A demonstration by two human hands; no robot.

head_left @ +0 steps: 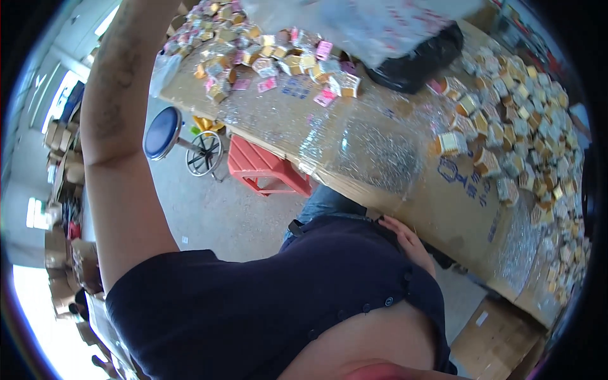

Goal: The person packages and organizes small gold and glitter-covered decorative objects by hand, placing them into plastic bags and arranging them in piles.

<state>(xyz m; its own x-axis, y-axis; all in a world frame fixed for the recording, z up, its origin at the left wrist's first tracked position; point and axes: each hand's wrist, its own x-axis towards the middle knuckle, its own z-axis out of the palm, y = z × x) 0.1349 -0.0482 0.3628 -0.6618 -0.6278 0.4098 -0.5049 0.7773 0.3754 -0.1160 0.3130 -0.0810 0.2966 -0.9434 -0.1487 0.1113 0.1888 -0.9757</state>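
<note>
See clear bubble wrap (pixel 380 155) spread on the cardboard-covered table (pixel 457 218), just ahead of the right hand (pixel 410 242). Find its fingers nearly straight beside the dark shirt (pixel 272 285); cannot tell of any hold, palm hidden, nor of the left hand, out of view. See small house-shaped pieces (pixel 521 126) heaped farther right of that grip.
</note>
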